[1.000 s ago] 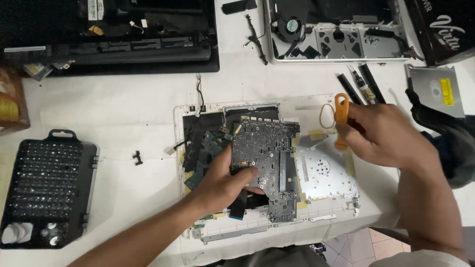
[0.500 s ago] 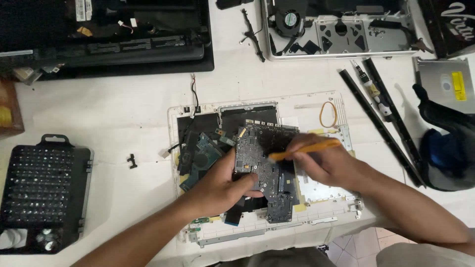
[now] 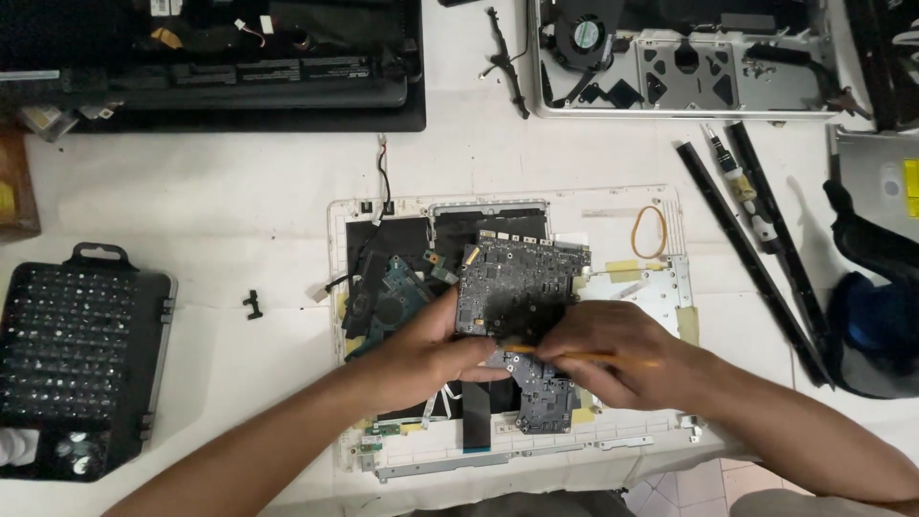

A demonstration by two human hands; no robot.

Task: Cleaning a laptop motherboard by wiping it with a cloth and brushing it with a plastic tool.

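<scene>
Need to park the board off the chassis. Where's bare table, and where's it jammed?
Free: white table between the black laptop base, the bit case and the white chassis, bar one small black clip. A narrower patch lies above the chassis beside the loose black cable. Crowded: the right side, with black strips, and the chassis itself, under both hands.

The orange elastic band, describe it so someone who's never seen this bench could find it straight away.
Start at the opened white laptop shell in the middle of the white table. Go to its far right corner, beyond the dark circuit board that the left hand steadies. The orange elastic band lies there: a thin oval loop, the only ring-shaped thing on the shell.
</scene>
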